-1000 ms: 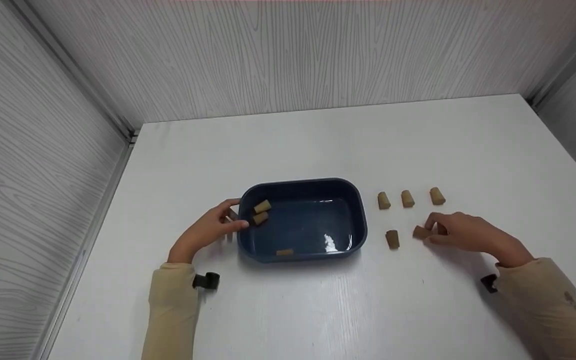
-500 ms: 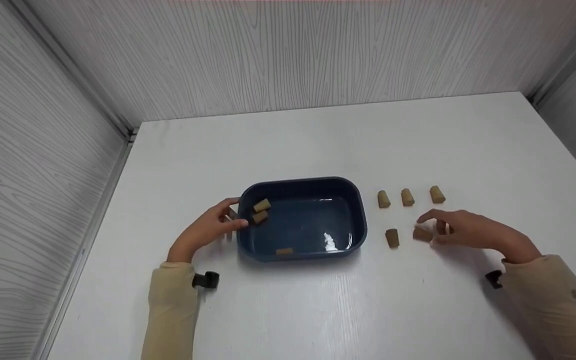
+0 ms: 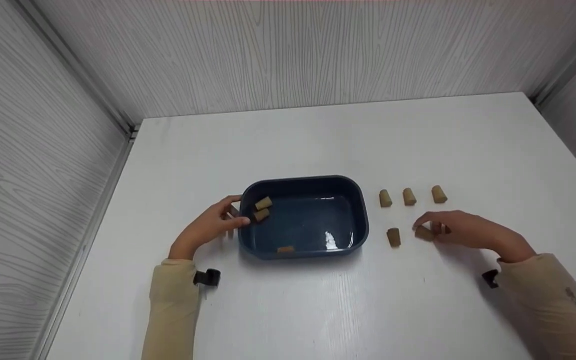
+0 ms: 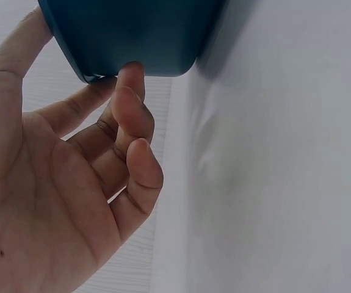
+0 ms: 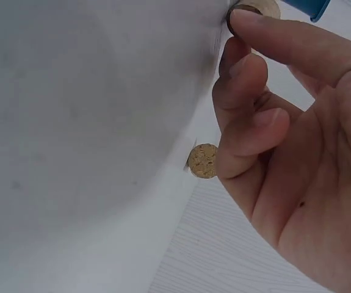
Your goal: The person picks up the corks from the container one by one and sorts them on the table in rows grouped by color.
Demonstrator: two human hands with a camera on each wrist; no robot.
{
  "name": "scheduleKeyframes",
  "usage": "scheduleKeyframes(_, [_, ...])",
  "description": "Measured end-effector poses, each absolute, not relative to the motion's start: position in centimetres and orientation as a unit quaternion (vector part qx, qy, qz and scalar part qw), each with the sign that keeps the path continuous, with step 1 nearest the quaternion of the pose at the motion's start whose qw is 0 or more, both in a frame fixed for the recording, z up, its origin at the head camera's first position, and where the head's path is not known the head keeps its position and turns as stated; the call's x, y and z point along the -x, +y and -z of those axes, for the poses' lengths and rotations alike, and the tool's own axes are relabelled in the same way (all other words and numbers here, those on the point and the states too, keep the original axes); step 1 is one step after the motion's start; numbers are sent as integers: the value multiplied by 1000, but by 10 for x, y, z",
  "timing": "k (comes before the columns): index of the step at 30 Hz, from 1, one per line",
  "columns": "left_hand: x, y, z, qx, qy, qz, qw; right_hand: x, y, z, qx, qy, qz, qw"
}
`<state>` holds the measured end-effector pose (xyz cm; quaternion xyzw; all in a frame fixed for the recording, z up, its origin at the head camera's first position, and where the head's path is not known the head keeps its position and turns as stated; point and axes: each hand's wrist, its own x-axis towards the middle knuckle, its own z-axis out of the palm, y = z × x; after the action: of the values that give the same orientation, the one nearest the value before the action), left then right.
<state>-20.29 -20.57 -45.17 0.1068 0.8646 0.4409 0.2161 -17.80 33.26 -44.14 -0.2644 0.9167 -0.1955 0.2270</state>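
Note:
My left hand [image 3: 207, 225] grips the left end of a dark blue rectangular tub [image 3: 310, 220], thumb over the rim and fingers against the outer wall. In the left wrist view, the curled fingers sit by the tub's wall [image 4: 144, 36]. To the right, my right hand [image 3: 460, 230] pinches a brown cork stopper [image 3: 424, 233] lying on the table, with the thumb at one end and the index finger at the other. In the right wrist view, the thumb tip overlaps that cork stopper [image 5: 267, 7]. Another brown cork [image 3: 394, 237] lies just left of it.
Behind the right hand, three lighter corks [image 3: 409, 197] lie in a row on the white table [image 3: 288, 305]. Inside the tub are two corks [image 3: 263, 203] at the left and one cork [image 3: 285, 249] along the near wall. A wood-grain panel [image 3: 318, 55] stands behind the table.
The right fingers opened off the brown cork half a second ago, and now close on it again with the index finger farther left. The left hand stays on the tub.

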Motion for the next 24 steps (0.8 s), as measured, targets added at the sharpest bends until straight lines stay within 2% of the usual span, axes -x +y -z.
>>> scheduleKeyframes(24, [202, -205, 452, -95, 876, -422, 212, 174, 326, 442, 221, 933, 176, 222])
